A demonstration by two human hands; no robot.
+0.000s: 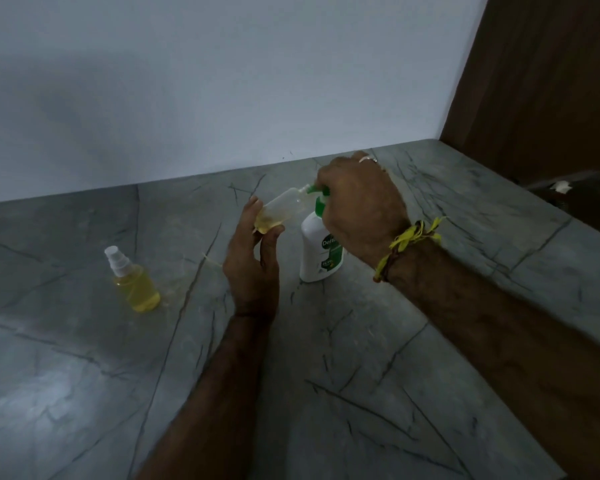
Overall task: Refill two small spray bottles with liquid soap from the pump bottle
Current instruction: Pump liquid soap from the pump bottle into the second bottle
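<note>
My left hand [252, 258] holds a small clear spray bottle [281, 209] tilted, with its open mouth at the green nozzle of the pump bottle. A little yellow soap lies in its lower end. The white pump bottle [317, 251] with a green label stands upright on the counter. My right hand [361, 206] rests on top of its green pump head and covers most of it. A second small spray bottle [136, 282], capped with a white sprayer and nearly full of yellow soap, stands upright to the left.
The grey marble counter [291, 375] meets a white wall at the back. A brown wooden panel [541, 81] rises at the right, where the counter's edge drops off. A thin pale strand [212, 261] lies on the counter near my left hand.
</note>
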